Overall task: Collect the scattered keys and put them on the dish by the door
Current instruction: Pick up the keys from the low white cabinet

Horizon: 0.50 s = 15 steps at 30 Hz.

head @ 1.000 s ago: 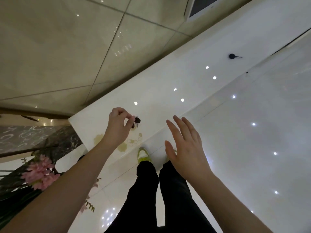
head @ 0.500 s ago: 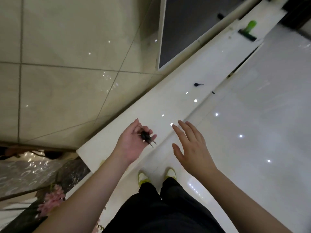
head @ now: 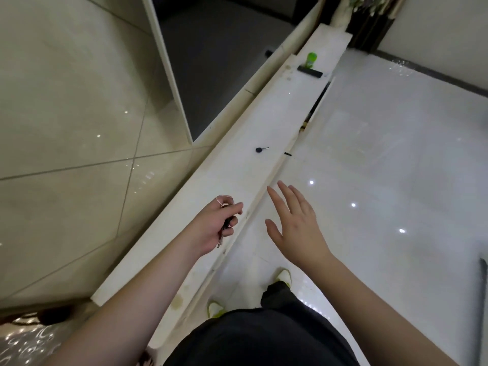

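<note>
You are standing alongside a long white ledge (head: 237, 165) that is running away from you beside a pale tiled wall, and you are holding your left hand (head: 211, 228) over its near stretch with the grip closed around a bunch of keys (head: 224, 228); the dark heads and one metal blade are poking out below your curled fingers. Your right hand (head: 295, 228) is hovering just beside the ledge edge, over the glossy floor, with its grip open, fingers spread and holding nothing. Further along the ledge, well apart from both hands, a single black-headed key (head: 261, 149) is lying flat on the white surface. You seem to be partway through the collecting step, with one pickup secured and this next key waiting. The next move probably calls for stepping forward along the ledge and reaching with the free right hand, pinching the small head off the slick surface. No dish is showing here.
</note>
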### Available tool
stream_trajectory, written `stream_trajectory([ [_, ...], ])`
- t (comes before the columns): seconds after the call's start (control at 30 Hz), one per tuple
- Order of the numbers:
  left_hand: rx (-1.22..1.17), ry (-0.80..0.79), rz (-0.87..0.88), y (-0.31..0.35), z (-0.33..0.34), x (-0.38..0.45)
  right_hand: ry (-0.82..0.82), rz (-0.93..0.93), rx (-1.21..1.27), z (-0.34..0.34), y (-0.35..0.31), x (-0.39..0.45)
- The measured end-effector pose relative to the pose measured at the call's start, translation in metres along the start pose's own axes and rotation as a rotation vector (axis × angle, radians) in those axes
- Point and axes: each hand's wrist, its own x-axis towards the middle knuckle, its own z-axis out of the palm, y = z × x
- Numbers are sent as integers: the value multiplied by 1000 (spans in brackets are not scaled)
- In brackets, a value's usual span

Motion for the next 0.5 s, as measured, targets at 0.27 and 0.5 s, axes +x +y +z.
stream_trajectory([
  [0.27,133,0,24,23,63,60,1,36,21,-25,76,37],
  [0.5,230,100,46,39,118,109,-37,-3,35,-53,151,78],
])
